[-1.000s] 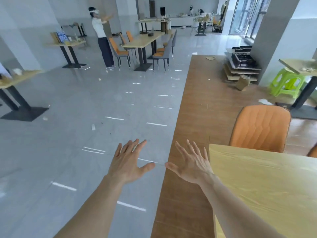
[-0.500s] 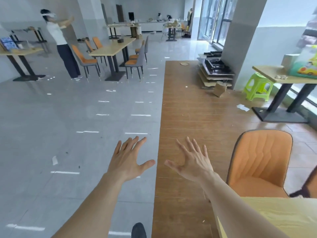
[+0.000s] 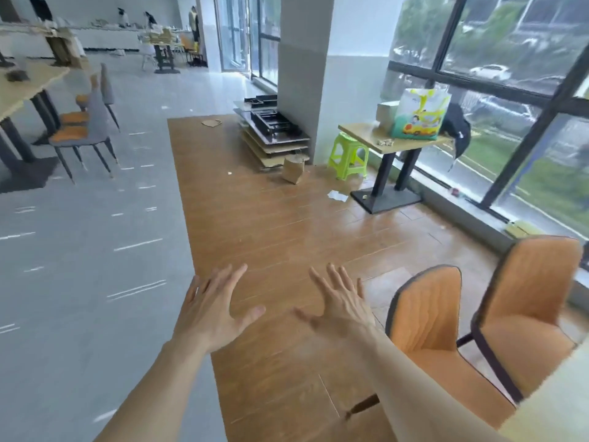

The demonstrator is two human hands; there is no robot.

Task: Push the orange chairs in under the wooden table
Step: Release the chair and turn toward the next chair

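Two orange chairs with dark edging stand at the lower right. The nearer orange chair (image 3: 427, 317) is just right of my right hand; the second orange chair (image 3: 526, 298) stands beyond it toward the window. A pale corner of the wooden table (image 3: 554, 409) shows at the bottom right edge, over the chairs' seats. My left hand (image 3: 213, 311) and my right hand (image 3: 341, 307) are both stretched forward over the floor, fingers spread, holding nothing and touching no chair.
A small table (image 3: 398, 143) with a bag stands by the window, a green stool (image 3: 347, 154) beside it. Stacked boards (image 3: 274, 135) and a paper bag (image 3: 293, 169) lie by the pillar. Grey-and-orange chairs (image 3: 86, 129) and another table are at the far left.
The view has swung to the right: the window and a second orange chair have come into sight, and the person at the back has left the frame. Both hands stay spread and empty.
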